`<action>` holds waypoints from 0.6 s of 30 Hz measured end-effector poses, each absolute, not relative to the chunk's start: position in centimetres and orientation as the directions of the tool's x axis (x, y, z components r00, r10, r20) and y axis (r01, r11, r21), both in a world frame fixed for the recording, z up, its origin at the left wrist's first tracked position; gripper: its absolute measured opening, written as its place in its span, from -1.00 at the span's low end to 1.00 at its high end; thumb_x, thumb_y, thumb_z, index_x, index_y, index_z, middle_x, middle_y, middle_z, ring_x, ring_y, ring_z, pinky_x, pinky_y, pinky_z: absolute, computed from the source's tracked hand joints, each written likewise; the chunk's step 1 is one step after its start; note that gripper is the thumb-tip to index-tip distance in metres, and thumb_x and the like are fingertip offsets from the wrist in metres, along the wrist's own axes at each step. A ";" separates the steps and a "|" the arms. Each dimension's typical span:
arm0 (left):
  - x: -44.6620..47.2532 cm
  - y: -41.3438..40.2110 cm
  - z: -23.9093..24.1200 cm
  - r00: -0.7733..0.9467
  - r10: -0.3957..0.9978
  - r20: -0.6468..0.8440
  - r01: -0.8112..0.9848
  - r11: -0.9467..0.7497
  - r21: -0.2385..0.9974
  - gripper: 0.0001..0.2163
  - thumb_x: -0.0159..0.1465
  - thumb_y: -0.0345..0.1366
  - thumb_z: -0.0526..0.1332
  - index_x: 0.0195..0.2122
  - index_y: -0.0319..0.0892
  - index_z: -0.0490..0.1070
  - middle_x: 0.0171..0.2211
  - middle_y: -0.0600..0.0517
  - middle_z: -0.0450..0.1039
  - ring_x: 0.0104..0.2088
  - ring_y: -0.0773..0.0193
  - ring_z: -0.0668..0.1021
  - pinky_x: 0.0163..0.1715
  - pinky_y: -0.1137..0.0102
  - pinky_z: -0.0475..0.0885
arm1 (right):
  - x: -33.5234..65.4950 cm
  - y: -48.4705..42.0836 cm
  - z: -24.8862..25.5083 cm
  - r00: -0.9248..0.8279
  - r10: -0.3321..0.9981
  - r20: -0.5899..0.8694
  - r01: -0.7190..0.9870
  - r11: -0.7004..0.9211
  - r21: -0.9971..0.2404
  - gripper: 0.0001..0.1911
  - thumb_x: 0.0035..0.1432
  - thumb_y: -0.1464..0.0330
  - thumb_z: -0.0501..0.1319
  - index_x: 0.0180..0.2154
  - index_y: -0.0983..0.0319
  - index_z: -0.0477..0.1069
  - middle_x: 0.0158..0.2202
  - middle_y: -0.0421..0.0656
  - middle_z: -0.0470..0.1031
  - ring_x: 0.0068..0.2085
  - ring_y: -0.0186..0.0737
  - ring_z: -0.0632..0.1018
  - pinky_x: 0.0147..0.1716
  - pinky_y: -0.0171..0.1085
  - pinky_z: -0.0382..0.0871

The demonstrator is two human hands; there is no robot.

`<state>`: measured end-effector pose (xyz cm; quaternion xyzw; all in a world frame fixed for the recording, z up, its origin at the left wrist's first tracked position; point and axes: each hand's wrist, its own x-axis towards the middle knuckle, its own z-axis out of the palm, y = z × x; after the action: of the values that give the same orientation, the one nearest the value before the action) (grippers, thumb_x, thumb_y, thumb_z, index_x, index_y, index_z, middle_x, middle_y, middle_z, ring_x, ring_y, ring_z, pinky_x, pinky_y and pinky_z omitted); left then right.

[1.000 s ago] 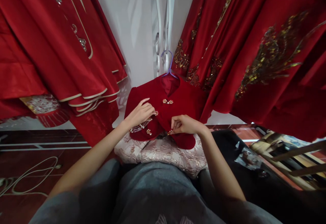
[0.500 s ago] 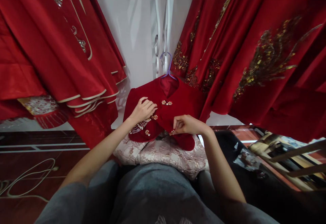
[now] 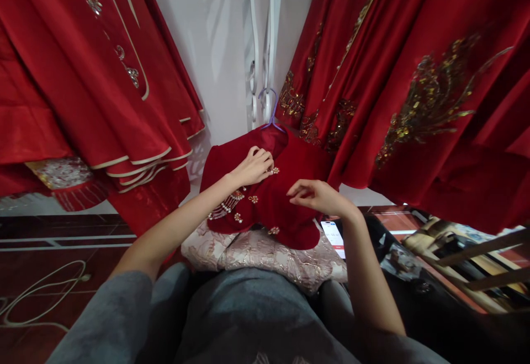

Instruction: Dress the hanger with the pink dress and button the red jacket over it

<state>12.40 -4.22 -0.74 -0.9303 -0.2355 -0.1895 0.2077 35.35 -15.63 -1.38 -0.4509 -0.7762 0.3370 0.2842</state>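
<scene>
A dark red velvet jacket hangs on a thin purple hanger, its lower part over pale pink brocade cloth on my lap. Bent fingers of my left hand are closed at the upper beaded flower clasp, just below the neckline; the fingertips partly cover it. My right hand is over the jacket's right front, fingers loosely curled and apart, nothing in them. Other flower ornaments and a beaded fringe decorate the front. A lower ornament sits near the hem.
Long red dresses hang at left, and sequined red dresses at right. Behind the jacket is a white panel with curved handles. A lit phone lies beside my right forearm. A pale cable coils on the floor.
My left hand has moved right and up to the upper clasp. My right hand has let go of the lower ornament and lifted away. More of the phone shows now.
</scene>
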 end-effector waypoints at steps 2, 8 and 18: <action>12.6 -4.4 -0.6 0.822 0.353 0.446 0.504 -0.815 -0.285 -0.85 0.30 -0.28 0.11 -0.22 -0.22 0.40 -0.22 -0.07 0.41 -0.11 0.13 0.40 0.15 0.05 0.08 | 34.9 -15.6 -1.3 -0.369 0.902 0.223 0.507 0.396 -0.766 -0.71 0.08 0.30 0.27 -0.11 0.17 0.46 -0.09 -0.12 0.55 -0.10 -0.19 0.58 -0.10 -0.18 0.49; 12.6 -5.0 -0.3 0.837 0.314 0.447 0.475 -0.823 -0.311 -0.81 0.34 -0.34 0.03 -0.14 -0.14 0.42 -0.28 0.00 0.45 -0.12 0.17 0.43 0.25 -0.09 -0.10 | 33.9 -15.2 -2.0 -0.356 0.881 0.312 0.453 0.455 -0.767 -0.47 0.10 0.31 0.28 0.13 0.08 0.32 0.14 -0.11 0.39 0.08 -0.14 0.48 0.02 -0.11 0.47; 12.6 -5.1 -0.3 0.740 0.408 0.535 0.627 -0.707 -0.328 -0.72 0.38 -0.27 -0.04 -0.05 -0.26 0.39 -0.34 -0.06 0.49 -0.24 0.16 0.50 0.23 -0.03 0.01 | 31.9 -13.6 -2.5 -0.297 0.850 0.435 0.257 0.509 -0.821 -0.51 0.20 0.21 0.19 0.16 0.09 0.26 0.23 -0.10 0.29 0.18 -0.14 0.39 0.14 -0.06 0.35</action>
<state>12.60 -5.08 -0.31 -0.8980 -0.2881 -0.2167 0.2522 31.88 -13.57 -2.49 -0.3753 -0.7375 0.3232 0.4592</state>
